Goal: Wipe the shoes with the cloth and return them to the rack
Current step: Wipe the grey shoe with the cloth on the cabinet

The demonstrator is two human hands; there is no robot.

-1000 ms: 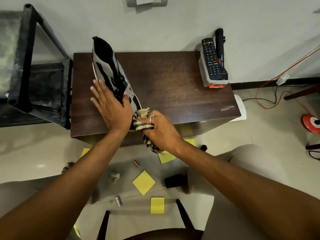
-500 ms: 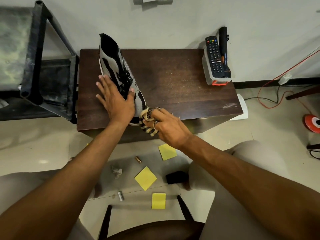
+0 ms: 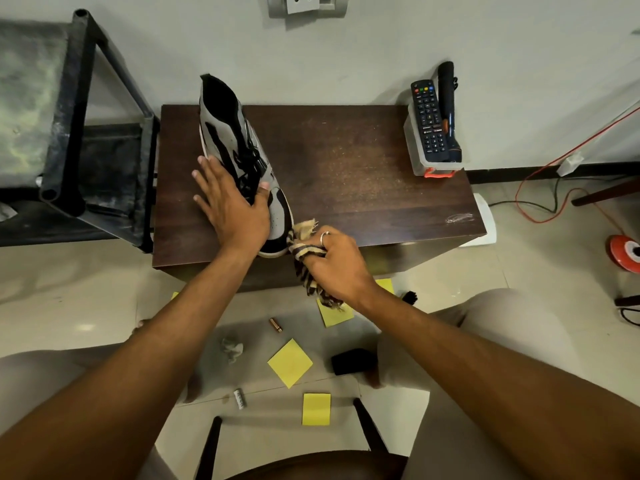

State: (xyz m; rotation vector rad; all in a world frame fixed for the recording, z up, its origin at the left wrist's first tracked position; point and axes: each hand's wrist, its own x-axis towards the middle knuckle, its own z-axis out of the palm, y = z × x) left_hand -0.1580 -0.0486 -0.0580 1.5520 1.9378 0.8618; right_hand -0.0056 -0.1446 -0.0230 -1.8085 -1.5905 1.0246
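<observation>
Head view: our shoe (image 3: 235, 147) lies toe toward the table's (image 3: 363, 161) front edge. Our left hand (image 3: 232, 206) presses flat, fingers spread; our right hand (image 3: 332, 261) bunches the cloth (image 3: 304, 251) at the toe. We'd best brace firmly and wipe in short strokes.

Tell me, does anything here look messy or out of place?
Yes. The floor under the table is littered: yellow sticky notes, a crumpled paper, two small batteries and a black block. The tabletop also looks dusty.
</observation>
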